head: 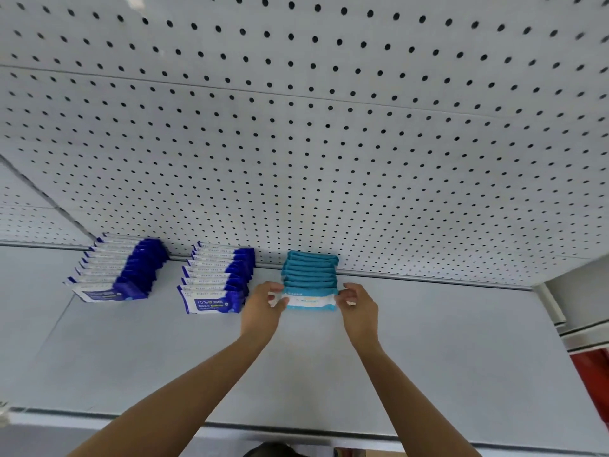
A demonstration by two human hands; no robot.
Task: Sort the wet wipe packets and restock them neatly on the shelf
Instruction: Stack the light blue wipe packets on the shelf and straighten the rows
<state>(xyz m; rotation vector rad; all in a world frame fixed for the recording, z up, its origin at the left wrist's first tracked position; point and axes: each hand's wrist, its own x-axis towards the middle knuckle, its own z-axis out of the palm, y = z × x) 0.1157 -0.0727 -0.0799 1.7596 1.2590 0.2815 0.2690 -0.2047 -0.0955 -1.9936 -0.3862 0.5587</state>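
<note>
Hands first: my left hand (263,305) and right hand (357,303) each pinch one end of the front teal-and-white packet (311,301), fingers curled round its edges. It stands at the front of the teal row (310,268) on the shelf (428,341), against the pegboard (329,143). Two dark blue rows (217,278) (120,268) stand to its left.

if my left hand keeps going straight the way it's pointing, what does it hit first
Probably the front teal packet that the left hand already pinches at its end, then the teal row behind it toward the pegboard wall. Depth is hard to judge.
</note>
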